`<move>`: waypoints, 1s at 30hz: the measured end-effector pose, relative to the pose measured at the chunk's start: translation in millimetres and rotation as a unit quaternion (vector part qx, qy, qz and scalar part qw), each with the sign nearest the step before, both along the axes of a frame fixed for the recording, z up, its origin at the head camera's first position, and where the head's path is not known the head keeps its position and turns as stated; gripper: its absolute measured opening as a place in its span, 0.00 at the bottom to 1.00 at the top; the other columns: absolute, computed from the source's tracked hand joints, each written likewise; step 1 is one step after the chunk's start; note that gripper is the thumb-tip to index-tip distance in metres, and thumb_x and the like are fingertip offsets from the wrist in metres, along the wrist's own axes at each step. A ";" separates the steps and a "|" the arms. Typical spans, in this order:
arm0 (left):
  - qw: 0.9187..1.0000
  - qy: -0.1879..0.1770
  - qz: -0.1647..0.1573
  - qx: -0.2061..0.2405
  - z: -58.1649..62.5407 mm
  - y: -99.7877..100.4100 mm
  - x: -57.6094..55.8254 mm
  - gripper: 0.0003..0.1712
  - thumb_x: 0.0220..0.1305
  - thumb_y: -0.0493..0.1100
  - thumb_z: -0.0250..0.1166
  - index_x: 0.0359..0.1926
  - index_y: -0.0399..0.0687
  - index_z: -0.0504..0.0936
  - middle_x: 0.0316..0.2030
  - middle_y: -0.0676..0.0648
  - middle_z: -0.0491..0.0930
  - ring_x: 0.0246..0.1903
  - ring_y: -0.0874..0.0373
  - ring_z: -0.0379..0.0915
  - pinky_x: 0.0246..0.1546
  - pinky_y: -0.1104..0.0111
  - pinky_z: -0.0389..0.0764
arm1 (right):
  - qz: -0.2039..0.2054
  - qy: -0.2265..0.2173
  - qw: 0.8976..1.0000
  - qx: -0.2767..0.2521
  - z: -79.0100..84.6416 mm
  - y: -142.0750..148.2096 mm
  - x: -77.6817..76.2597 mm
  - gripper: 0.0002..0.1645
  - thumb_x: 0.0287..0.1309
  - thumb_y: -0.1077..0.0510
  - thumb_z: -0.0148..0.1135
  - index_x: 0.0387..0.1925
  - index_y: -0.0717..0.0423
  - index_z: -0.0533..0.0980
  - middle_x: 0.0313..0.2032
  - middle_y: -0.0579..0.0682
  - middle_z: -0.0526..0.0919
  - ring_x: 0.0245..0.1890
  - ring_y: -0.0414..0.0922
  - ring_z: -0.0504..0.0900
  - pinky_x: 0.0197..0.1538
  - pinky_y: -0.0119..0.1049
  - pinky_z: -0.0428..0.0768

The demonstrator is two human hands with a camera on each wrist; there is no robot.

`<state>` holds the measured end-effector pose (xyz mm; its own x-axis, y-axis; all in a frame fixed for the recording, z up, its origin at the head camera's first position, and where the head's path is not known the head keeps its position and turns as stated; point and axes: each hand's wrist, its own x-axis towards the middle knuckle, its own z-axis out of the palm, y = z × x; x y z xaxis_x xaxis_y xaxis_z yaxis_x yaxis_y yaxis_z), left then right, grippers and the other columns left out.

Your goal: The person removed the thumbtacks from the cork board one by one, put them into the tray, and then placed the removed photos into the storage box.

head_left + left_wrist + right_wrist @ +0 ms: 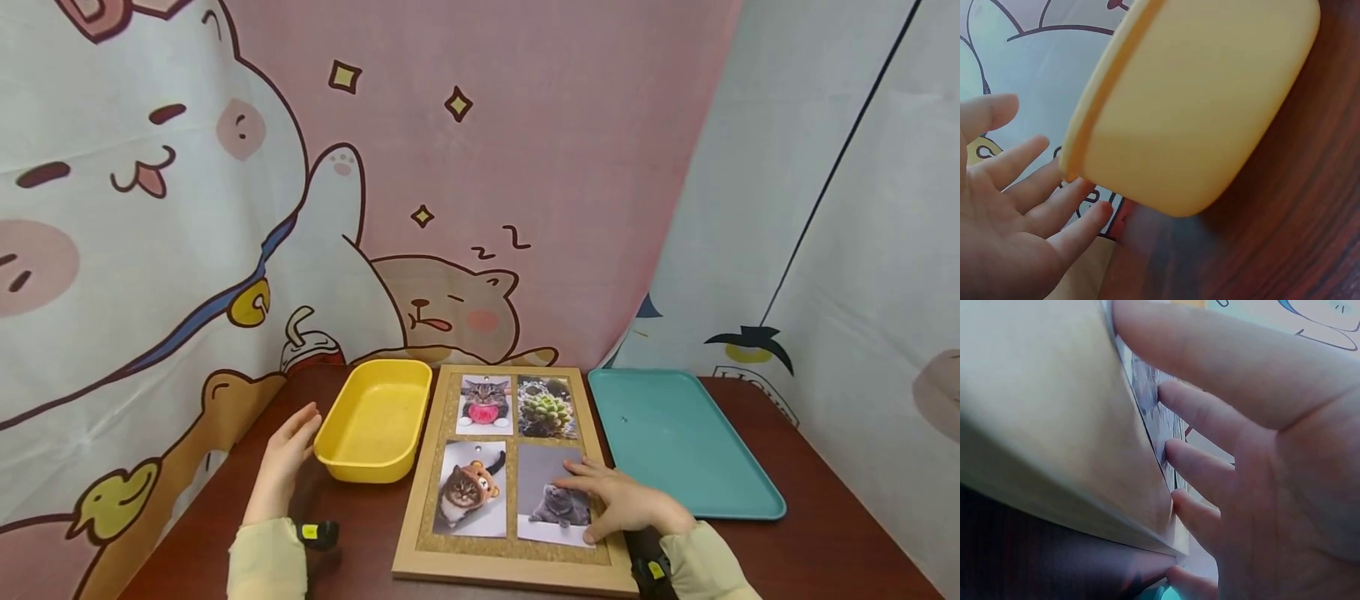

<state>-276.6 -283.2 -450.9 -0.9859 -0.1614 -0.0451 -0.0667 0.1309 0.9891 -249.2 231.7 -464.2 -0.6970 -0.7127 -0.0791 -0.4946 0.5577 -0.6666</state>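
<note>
A wood-framed cork board [517, 579] lies on the table with several photos on it. My right hand [626, 500] rests over the grey cat photo [542, 471] at the board's lower right, fingers spread and straight, fingertips on its surface. In the right wrist view the thumb and fingers reach along the board's face. Left of that photo is one of a cat in a bear hood [468, 496]. My left hand [283, 462] is raised beside the yellow plastic basin [1191, 112], its fingers loosely extended near the basin's rim and nothing in its grasp.
Above are photos of a cat with a pink-red object [486, 404] and a succulent [546, 412]. A teal tray [682, 450] with a tiny dark item lies right of the board. The dark wood table [832, 533] meets a cartoon-printed cloth [585, 167] behind.
</note>
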 end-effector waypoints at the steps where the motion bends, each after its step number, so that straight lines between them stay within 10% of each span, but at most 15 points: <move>1: 1.000 -0.002 -0.005 0.005 -2.0 -0.7 -1.2 0.36 0.73 0.54 0.52 0.74 0.43 0.55 0.72 0.38 0.53 0.69 0.47 0.51 0.67 0.50 0.56 | -0.001 -0.001 1.000 0.000 0.3 -0.2 0.0 0.46 0.49 0.48 0.73 0.68 0.57 0.66 0.69 0.71 0.54 0.68 0.76 0.43 0.57 0.78 0.47; 8: 0.999 -0.015 -0.029 -0.015 -9.2 0.2 -5.8 0.32 0.75 0.51 0.51 0.72 0.39 0.60 0.69 0.36 0.60 0.61 0.51 0.64 0.53 0.71 0.72 | -0.006 0.000 1.000 0.001 0.0 -0.3 0.5 0.46 0.48 0.48 0.73 0.68 0.57 0.67 0.70 0.70 0.54 0.68 0.75 0.42 0.57 0.78 0.46; 15: 0.999 -0.029 -0.035 -0.009 -16.2 -1.2 -5.9 0.33 0.75 0.50 0.51 0.73 0.38 0.57 0.71 0.34 0.54 0.67 0.43 0.55 0.65 0.47 0.58 | -0.007 -0.008 1.000 -0.003 -0.8 -0.3 -0.3 0.46 0.48 0.48 0.73 0.68 0.57 0.67 0.70 0.70 0.54 0.68 0.75 0.41 0.57 0.79 0.45; 30: 0.998 -0.044 -0.037 -0.023 -20.6 -1.1 -4.8 0.33 0.75 0.52 0.51 0.72 0.40 0.59 0.71 0.35 0.55 0.65 0.43 0.58 0.63 0.49 0.64 | -0.037 0.026 0.999 -0.005 1.5 -8.6 -0.2 0.32 0.56 0.51 0.67 0.60 0.59 0.75 0.66 0.71 0.61 0.66 0.74 0.53 0.58 0.74 0.55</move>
